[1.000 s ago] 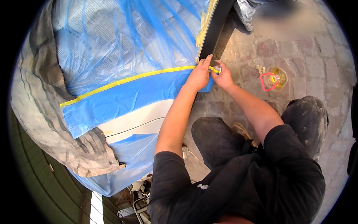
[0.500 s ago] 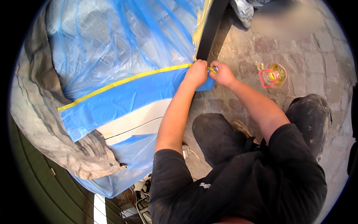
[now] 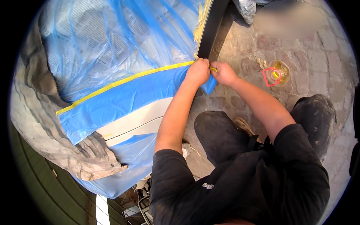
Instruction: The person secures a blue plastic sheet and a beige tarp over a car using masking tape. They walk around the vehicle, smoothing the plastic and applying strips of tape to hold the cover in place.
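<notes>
A strip of yellow masking tape (image 3: 123, 82) runs along the upper edge of a blue plastic film (image 3: 127, 97) on a light-coloured panel (image 3: 137, 119). At the strip's right end, beside a dark vertical edge (image 3: 212, 30), my left hand (image 3: 198, 72) is closed with its fingers pressed on the taped film. My right hand (image 3: 224, 74) sits just right of it, pinching the tape's yellow end. The film's blue corner hangs below, between the two hands. Both hands' fingertips are partly hidden.
Clear-blue sheeting (image 3: 112, 41) lies over printed paper behind the tape. A grey, stained cloth (image 3: 67, 142) drapes at the left. On the stone paving (image 3: 243, 56) stands a clear plastic container (image 3: 285, 73) with a red handle. A crumpled silver bag (image 3: 245, 10) lies at the far right.
The blue film's loose end at my hands now hangs narrower and lower, folded to a point. Both hands stay at the strip's right end, nearly unmoved.
</notes>
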The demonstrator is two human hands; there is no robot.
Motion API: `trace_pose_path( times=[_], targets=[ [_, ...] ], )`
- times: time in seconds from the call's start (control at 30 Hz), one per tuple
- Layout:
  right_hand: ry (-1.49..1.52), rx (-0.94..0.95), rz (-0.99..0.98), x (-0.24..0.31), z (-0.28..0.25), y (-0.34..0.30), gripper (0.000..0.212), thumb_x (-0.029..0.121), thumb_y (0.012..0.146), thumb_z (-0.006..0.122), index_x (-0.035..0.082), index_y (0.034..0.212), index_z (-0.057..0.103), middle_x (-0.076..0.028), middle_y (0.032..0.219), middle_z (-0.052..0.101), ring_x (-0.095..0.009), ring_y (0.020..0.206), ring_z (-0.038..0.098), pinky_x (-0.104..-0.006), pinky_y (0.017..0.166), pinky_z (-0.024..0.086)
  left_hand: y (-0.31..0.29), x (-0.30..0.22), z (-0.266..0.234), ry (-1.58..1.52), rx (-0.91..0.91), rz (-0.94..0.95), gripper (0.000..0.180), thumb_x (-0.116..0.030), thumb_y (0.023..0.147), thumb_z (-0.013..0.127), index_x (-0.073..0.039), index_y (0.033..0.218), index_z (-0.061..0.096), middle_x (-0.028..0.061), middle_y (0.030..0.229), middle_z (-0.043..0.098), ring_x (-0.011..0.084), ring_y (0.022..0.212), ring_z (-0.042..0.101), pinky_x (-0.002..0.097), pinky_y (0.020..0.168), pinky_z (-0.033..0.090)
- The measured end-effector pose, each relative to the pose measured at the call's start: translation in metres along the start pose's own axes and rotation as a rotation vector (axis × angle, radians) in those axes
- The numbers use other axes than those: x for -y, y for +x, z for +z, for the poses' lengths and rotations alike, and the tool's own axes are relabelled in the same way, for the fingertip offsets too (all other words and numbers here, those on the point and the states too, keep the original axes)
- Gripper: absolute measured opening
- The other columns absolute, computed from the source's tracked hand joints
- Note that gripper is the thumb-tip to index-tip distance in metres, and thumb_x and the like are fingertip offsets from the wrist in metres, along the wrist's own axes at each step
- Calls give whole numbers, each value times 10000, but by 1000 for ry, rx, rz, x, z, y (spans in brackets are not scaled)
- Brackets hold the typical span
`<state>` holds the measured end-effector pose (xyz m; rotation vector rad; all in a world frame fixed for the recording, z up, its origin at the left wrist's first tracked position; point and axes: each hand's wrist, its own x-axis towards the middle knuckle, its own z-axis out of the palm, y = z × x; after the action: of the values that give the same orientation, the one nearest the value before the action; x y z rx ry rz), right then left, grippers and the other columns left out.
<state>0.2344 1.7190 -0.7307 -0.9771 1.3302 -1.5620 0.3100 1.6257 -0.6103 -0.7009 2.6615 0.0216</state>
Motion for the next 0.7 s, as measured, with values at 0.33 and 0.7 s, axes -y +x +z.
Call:
trace_pose_path(
  times=[0.33,0.7],
  targets=[
    [-12,-79,-127,13,4,-12,103,104,869,636,27,937,644,-214,889,641,-425,875,621,-494,786,516,-3,1,4,109,57,-25,133,-38,843,593,4,956,538,228,982,599,417,915,641,477,786,549],
    [-163,-12,-181,26,-13,-33,121,130,888,671,45,970,647,-194,903,640,-405,848,632,-482,764,529,-7,-2,5,139,76,-27,257,3,796,648,7,1021,525,233,1051,592,399,957,661,446,797,565]
  ],
)
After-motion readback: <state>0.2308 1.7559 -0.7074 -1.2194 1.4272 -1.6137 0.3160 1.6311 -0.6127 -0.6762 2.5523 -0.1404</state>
